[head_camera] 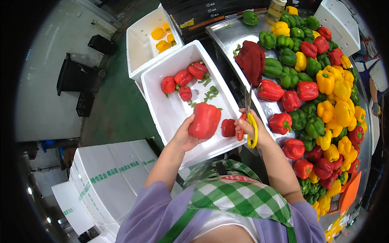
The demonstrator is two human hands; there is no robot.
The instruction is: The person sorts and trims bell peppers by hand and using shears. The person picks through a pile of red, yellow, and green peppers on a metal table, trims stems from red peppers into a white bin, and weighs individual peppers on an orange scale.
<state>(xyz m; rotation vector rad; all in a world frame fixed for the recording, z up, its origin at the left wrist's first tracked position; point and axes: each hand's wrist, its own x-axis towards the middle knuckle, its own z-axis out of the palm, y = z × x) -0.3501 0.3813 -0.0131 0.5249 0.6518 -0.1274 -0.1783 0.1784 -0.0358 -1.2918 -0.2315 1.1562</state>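
Observation:
A large red bell pepper (205, 121) rests in my left hand (184, 133), held over a white foam box (151, 100). My right hand (248, 125) grips scissors (252, 130) with one red and one yellow handle loop, blades pointing away from me. Below it in the box lies a smaller red pepper (228, 128). Several more red peppers (183, 78) lie at the box's far end. Cut green stems (211, 93) are scattered on the box floor beside them.
To the right, a metal table (225, 30) carries a heap of green, yellow and red peppers (326, 80). A dark red cloth (251, 62) lies near its edge. Another foam box (136, 48) holds yellow peppers. Stacked white cartons (112, 176) stand at left. A person's gloved hand (375, 108) shows beyond the table.

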